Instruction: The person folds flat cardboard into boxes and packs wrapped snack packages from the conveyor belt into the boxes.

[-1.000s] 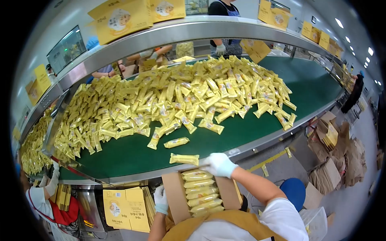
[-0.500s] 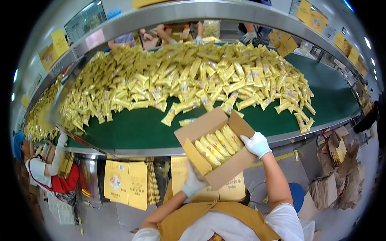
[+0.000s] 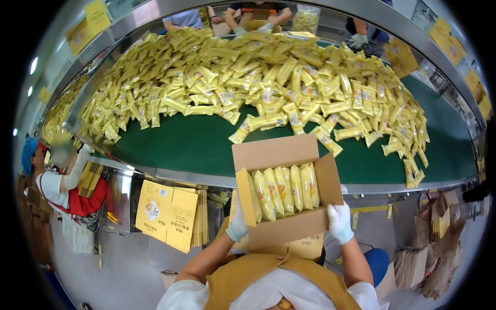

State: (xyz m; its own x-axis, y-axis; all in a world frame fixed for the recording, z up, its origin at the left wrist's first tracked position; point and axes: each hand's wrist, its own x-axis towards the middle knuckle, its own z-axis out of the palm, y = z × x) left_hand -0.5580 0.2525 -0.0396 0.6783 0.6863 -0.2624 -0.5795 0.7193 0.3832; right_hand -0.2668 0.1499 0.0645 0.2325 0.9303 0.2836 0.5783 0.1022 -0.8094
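An open cardboard box [image 3: 287,231] is held level in front of my chest, its flaps spread outward. Inside it, several yellow snack packets [image 3: 281,188] stand side by side in a row. My left hand [image 3: 237,226], in a white glove, grips the box's left side, with the fingers partly hidden behind the flap. At the right front corner, my gloved right hand [image 3: 339,222] is closed on the wall of the box. Just beyond lies a large heap of the same yellow packets [image 3: 268,77] on a green conveyor belt [image 3: 191,150].
Flat yellow cartons [image 3: 165,214] are stacked to the left below the belt's metal edge [image 3: 206,180]. A co-worker in a red apron [image 3: 95,199] stands at far left; others work across the belt. Brown paper bags [image 3: 411,266] and a blue stool [image 3: 377,261] are at right.
The box has turned from tilted to nearly level and come slightly lower and to the right. My left hand has moved up from below onto its left side. My right hand has shifted down its right side.
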